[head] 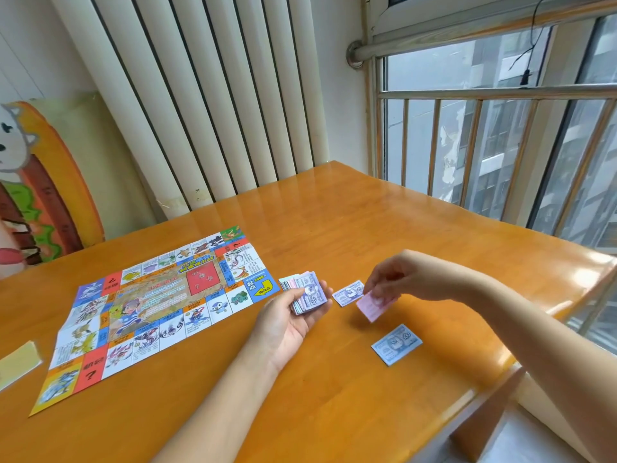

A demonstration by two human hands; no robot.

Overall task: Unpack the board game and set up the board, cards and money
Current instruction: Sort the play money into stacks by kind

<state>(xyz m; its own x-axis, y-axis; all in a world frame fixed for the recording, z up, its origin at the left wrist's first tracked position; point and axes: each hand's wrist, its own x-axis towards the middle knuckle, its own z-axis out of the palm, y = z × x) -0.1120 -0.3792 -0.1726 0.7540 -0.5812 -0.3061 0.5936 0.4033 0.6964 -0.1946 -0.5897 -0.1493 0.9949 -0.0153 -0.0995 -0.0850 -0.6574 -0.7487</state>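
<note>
Orange wood of the table (334, 412) carries a blue note (396, 344) marked 500 nearest us. Just beyond, our right hand (390, 279) pinches a pink note (375, 305) above the tabletop, beside a purple note (349, 292) lying flat. Our left hand (290, 315), palm up, grips the fanned money stack (305, 294). Further left the colourful, creased board (157, 305) lies unfolded.

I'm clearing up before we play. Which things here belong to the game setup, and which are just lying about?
Game setup: board, money stack in left hand, pink note in right hand, purple note, blue note.

Lying about: cartoon panel, radiator, railing, yellow sheet (purpose unclear).
</note>
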